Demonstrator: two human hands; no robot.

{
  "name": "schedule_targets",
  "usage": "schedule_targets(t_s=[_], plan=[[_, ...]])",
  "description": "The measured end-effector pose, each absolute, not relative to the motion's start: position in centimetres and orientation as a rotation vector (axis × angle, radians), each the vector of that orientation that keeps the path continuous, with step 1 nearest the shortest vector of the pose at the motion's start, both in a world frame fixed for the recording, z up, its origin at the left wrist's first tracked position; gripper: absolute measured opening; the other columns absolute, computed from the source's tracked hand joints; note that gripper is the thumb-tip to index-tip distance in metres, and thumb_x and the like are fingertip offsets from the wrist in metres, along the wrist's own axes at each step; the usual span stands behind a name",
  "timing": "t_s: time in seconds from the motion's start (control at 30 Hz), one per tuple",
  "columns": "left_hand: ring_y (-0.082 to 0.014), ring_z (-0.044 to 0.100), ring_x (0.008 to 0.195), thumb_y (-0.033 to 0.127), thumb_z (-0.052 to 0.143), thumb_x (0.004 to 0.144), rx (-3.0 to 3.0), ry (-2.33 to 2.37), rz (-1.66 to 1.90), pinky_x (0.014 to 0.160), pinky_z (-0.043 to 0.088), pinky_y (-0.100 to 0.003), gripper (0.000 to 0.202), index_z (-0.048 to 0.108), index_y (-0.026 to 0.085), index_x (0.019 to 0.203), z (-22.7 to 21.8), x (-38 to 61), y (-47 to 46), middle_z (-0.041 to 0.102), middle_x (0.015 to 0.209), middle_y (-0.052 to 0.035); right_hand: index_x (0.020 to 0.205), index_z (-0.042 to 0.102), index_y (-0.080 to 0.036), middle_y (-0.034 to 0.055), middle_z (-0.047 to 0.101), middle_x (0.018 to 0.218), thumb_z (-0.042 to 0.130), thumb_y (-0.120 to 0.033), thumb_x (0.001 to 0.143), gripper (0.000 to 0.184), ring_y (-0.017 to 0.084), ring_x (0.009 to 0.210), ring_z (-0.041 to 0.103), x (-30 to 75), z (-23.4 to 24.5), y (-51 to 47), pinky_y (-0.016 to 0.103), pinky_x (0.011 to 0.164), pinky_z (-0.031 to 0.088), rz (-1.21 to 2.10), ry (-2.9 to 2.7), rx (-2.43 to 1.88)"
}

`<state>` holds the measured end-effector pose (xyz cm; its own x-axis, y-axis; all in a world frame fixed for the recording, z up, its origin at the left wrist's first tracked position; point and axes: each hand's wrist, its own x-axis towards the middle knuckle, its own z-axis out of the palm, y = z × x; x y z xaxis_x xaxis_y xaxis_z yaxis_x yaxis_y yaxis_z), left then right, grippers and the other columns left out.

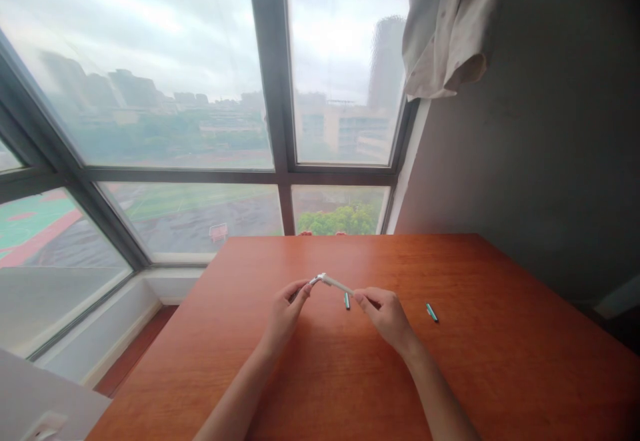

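Observation:
My right hand [385,311] is closed around one end of a slim pale razor handle [339,285], which slopes up to the left. My left hand [287,311] pinches a small silver-and-dark piece [314,281], which looks like a razor blade cartridge; the fingers cover much of it. Piece and handle meet at the handle's upper left end, at an angle. Whether they are joined I cannot tell. On the table just behind the handle, near my right fingertips, lies a teal-and-black razor cartridge [347,301]. A second razor cartridge [432,312] lies right of my right hand.
Both hands are above a reddish-brown wooden table [250,387]. Large framed windows [283,94] stand behind and to the left, with a low white ledge [115,324] below. A pale cloth [445,34] hangs at upper right beside a grey wall [540,134].

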<state>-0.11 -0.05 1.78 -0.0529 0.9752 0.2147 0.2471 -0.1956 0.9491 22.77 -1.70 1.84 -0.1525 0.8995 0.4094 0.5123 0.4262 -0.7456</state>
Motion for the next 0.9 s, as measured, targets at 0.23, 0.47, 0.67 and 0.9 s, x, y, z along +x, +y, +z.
schedule_targets(t_s=[0.23, 0.47, 0.67, 0.9], plan=[[-0.016, 0.05, 0.065, 0.05, 0.063, 0.075, 1.427, 1.253, 1.289, 0.06, 0.039, -0.024, 0.038, 0.074, 0.016, 0.087, 2.4, 0.2, -0.3, 0.061, 0.067, -0.0022, 0.072, 0.07, -0.016, -0.0003, 0.055, 0.059, 0.046, -0.042, 0.091, 0.041, 0.012, 0.056, 0.047, 22.8, 1.7, -1.5, 0.022, 0.053, 0.031, 0.587, -1.762, -1.185], [-0.0146, 0.047, 0.065, 0.049, 0.065, 0.074, 1.298, 1.115, 1.253, 0.062, 0.038, -0.024, 0.036, 0.073, 0.015, 0.085, 2.0, 0.3, -0.1, 0.06, 0.068, -0.0028, 0.087, 0.072, -0.016, 0.0027, 0.064, 0.072, 0.05, -0.043, 0.089, 0.035, 0.015, 0.064, 0.053, 22.8, 1.2, -1.2, 0.022, 0.057, 0.037, 0.663, -1.656, -1.174], [-0.0123, 0.049, 0.066, 0.046, 0.069, 0.074, 1.071, 0.939, 1.251, 0.064, 0.038, -0.023, 0.037, 0.072, 0.015, 0.094, 1.4, 1.0, -0.2, 0.059, 0.071, -0.0028, 0.081, 0.071, -0.015, 0.0011, 0.058, 0.064, 0.048, -0.043, 0.09, 0.037, 0.013, 0.059, 0.05, 21.6, 1.2, -1.5, 0.021, 0.054, 0.035, 0.729, -1.622, -1.125], [-0.0121, 0.049, 0.073, 0.037, 0.071, 0.075, 0.988, 0.823, 1.267, 0.07, 0.038, -0.022, 0.031, 0.071, 0.015, 0.096, 1.6, 1.2, -0.3, 0.059, 0.078, -0.0034, 0.082, 0.069, -0.014, 0.0004, 0.054, 0.065, 0.049, -0.043, 0.09, 0.036, 0.012, 0.06, 0.047, 20.8, 0.9, -1.8, 0.021, 0.053, 0.034, 0.892, -1.561, -1.042]])
